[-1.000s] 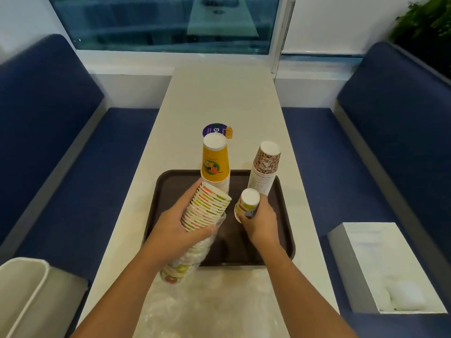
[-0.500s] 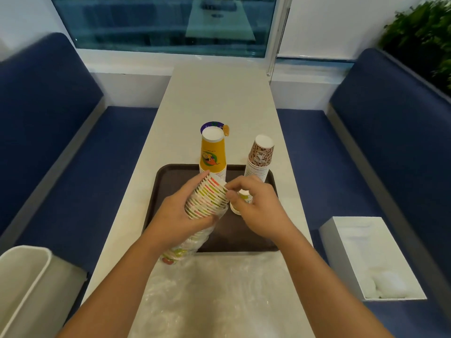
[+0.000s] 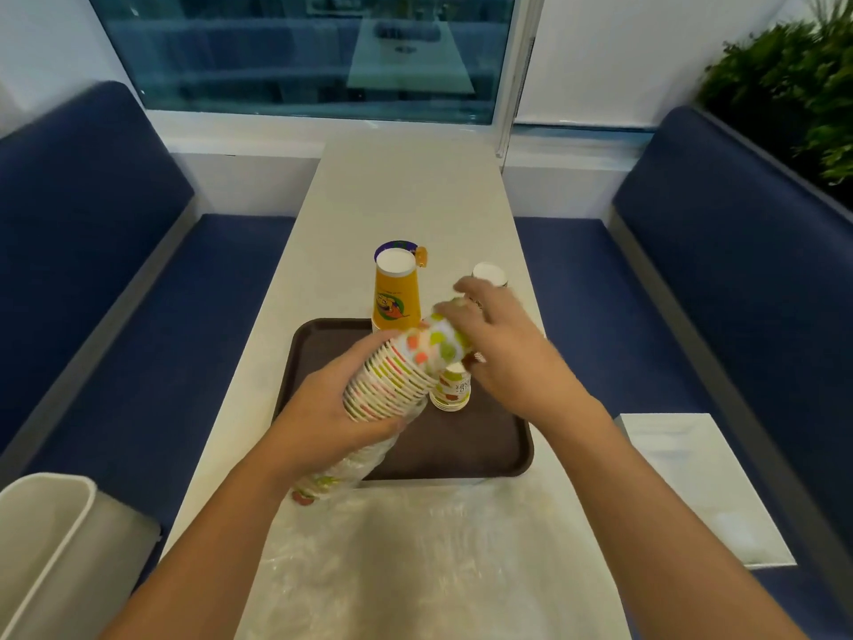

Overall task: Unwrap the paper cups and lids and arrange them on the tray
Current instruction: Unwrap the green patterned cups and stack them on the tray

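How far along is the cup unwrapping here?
Done: yellow stack and a short dotted stack stand on the tray, brown stack behind the right hand; loose wrap lies on the table. In hand: left hand grips the dotted sleeve, lower end in plastic; right hand grips its top cup. Left: emptying that sleeve; no lids clearly visible.

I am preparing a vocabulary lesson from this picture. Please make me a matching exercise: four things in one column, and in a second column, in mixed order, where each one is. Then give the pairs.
Things
1. orange cup stack
2. dotted cup stack
3. short cup stack
4. clear plastic wrap

Places
a. flat on the table, nearer than the tray
b. tilted, gripped by the left hand
c. upright at the tray's far edge
d. upright on the tray, beside the gripped stack

Pairs: 1-c; 2-b; 3-d; 4-a
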